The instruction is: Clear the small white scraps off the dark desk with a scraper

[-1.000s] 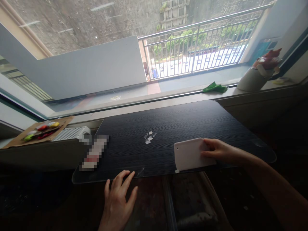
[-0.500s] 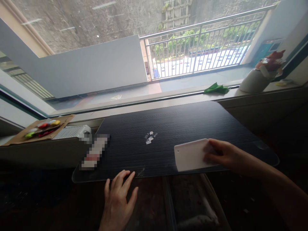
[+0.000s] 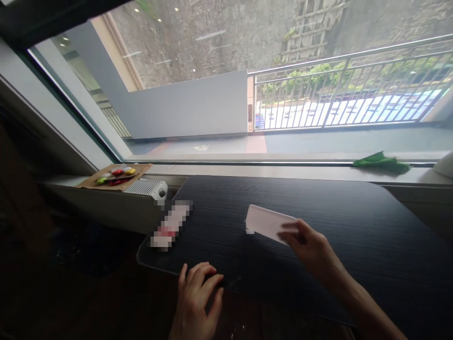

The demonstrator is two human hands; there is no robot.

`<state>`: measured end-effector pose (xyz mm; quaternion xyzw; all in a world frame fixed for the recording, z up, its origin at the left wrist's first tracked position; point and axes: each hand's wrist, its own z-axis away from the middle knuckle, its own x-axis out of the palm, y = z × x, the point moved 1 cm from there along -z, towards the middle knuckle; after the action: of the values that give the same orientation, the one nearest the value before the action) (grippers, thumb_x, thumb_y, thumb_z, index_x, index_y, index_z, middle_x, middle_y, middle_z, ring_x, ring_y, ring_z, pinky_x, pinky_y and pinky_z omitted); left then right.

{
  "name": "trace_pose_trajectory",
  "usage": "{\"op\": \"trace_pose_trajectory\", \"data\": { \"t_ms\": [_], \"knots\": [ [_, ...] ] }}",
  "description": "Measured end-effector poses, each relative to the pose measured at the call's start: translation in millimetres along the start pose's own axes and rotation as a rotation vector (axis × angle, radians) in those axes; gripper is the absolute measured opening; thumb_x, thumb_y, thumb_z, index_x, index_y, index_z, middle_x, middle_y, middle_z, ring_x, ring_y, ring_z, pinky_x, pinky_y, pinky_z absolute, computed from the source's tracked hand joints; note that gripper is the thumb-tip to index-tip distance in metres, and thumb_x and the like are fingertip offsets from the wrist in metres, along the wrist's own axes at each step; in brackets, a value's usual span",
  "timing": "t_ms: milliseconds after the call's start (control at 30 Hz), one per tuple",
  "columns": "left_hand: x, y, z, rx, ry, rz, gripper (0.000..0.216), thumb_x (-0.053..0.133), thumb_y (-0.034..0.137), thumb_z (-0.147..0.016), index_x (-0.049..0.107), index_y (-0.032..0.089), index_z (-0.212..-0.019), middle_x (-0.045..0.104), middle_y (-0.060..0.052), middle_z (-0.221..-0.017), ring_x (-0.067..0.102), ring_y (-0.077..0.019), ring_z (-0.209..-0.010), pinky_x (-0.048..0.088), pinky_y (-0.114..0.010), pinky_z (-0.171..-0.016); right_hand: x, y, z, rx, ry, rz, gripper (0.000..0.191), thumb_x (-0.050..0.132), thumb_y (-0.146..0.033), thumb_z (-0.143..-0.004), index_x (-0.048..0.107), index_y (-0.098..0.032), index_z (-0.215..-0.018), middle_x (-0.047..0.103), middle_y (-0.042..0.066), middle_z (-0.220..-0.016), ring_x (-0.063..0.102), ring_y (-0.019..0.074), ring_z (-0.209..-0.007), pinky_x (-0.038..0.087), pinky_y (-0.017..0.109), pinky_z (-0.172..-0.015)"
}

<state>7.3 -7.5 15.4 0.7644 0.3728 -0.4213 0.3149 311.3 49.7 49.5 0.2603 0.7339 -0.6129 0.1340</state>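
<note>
My right hand (image 3: 313, 245) grips a flat white panel (image 3: 267, 223) by its right end, thumb and fingers on either side. The panel has rounded corners and a small hole near its far-left corner. It is tilted over a dark wood-grained table (image 3: 311, 200) and hides most of a small heap of white scraps (image 3: 249, 231); a few edges show at its left. Whether the panel touches the scraps or the table I cannot tell. My left hand (image 3: 198, 297) holds nothing, its fingers apart and bent at the table's front edge.
A blurred-out long item (image 3: 171, 226) lies at the table's left end. Beyond it are a white ribbed device (image 3: 148, 189) and brown cardboard (image 3: 94, 182) bearing colourful packets (image 3: 122, 172). Green cloth (image 3: 382, 163) lies on the sill, below a large window.
My right hand has brought the white panel left and tilted it over the scraps, covering most of them. The view has turned left. My left hand stays open near the front edge.
</note>
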Motion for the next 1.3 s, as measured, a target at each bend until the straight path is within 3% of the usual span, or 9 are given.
{"op": "trace_pose_trajectory", "data": {
  "t_ms": [133, 333, 433, 700, 800, 900, 1067, 1300],
  "knots": [
    [-1.4, 1.8, -2.8, -0.024, 0.016, 0.023, 0.025, 0.051, 0.014, -0.089, 0.063, 0.026, -0.107, 0.066, -0.007, -0.103, 0.063, -0.0275, -0.108, 0.042, -0.067, -0.099, -0.9, 1.6, 5.9, 0.006, 0.017, 0.025, 0.023, 0.06, -0.043, -0.084, 0.067, -0.024, -0.096, 0.078, 0.005, -0.087, 0.073, 0.0217, -0.076, 0.056, 0.029, -0.064],
    [-5.2, 11.1, -15.7, -0.067, 0.033, 0.102, 0.025, 0.05, 0.012, -0.089, 0.063, 0.025, -0.106, 0.065, -0.007, -0.102, 0.061, -0.0274, -0.109, 0.037, -0.07, -0.101, -9.2, 3.8, 19.2, 0.0, -0.019, 0.105, 0.02, 0.061, -0.043, -0.083, 0.067, -0.026, -0.093, 0.079, 0.002, -0.082, 0.074, 0.0198, -0.071, 0.055, 0.025, -0.061],
    [-7.8, 16.8, -30.5, -0.096, 0.041, 0.137, 0.026, 0.049, 0.01, -0.089, 0.064, 0.023, -0.104, 0.065, -0.007, -0.102, 0.059, -0.0279, -0.11, 0.034, -0.071, -0.103, -10.3, 1.3, 26.4, 0.035, 0.06, 0.115, 0.022, 0.061, -0.044, -0.083, 0.067, -0.026, -0.094, 0.079, 0.002, -0.085, 0.074, 0.0205, -0.075, 0.056, 0.025, -0.063],
    [5.8, 30.8, -75.8, -0.075, -0.147, 0.131, 0.033, 0.056, 0.013, -0.085, 0.065, 0.022, -0.116, 0.062, -0.01, -0.114, 0.054, -0.0305, -0.119, 0.027, -0.073, -0.107, -8.0, -4.2, 30.5, 0.123, 0.092, 0.122, 0.025, 0.061, -0.046, -0.082, 0.067, -0.026, -0.096, 0.077, 0.003, -0.081, 0.072, 0.0228, -0.071, 0.055, 0.031, -0.063],
    [10.4, 30.6, -74.5, -0.085, -0.164, 0.118, 0.032, 0.057, 0.014, -0.086, 0.065, 0.023, -0.115, 0.061, -0.01, -0.115, 0.052, -0.0307, -0.119, 0.027, -0.074, -0.107, -6.5, -6.9, 35.2, 0.125, 0.099, 0.084, 0.023, 0.061, -0.045, -0.082, 0.067, -0.026, -0.095, 0.077, 0.004, -0.084, 0.072, 0.023, -0.073, 0.056, 0.032, -0.066],
    [11.8, 28.9, -68.5, -0.091, -0.128, 0.118, 0.031, 0.054, 0.015, -0.088, 0.065, 0.023, -0.116, 0.06, -0.009, -0.115, 0.052, -0.0294, -0.119, 0.027, -0.073, -0.108, -4.3, -7.9, 40.0, 0.119, 0.05, 0.027, 0.02, 0.061, -0.042, -0.082, 0.067, -0.027, -0.093, 0.078, 0.003, -0.085, 0.073, 0.0235, -0.076, 0.057, 0.032, -0.068],
    [16.6, 27.4, -63.3, -0.094, -0.069, 0.153, 0.027, 0.052, 0.016, -0.089, 0.064, 0.022, -0.112, 0.06, -0.009, -0.113, 0.054, -0.0288, -0.117, 0.028, -0.071, -0.108, -7.3, -9.7, 42.0, 0.115, 0.118, 0.057, 0.017, 0.064, -0.04, -0.081, 0.068, -0.028, -0.092, 0.078, 0.003, -0.081, 0.074, 0.0242, -0.075, 0.058, 0.031, -0.066],
    [22.2, 26.0, -60.3, -0.076, 0.023, 0.189, 0.021, 0.052, 0.017, -0.089, 0.065, 0.022, -0.105, 0.062, -0.008, -0.108, 0.054, -0.0289, -0.117, 0.027, -0.068, -0.109, -3.2, -15.7, 42.7, 0.114, 0.072, 0.025, 0.014, 0.064, -0.039, -0.081, 0.068, -0.028, -0.089, 0.078, 0.002, -0.083, 0.074, 0.0235, -0.076, 0.057, 0.031, -0.069]
  ]
}}
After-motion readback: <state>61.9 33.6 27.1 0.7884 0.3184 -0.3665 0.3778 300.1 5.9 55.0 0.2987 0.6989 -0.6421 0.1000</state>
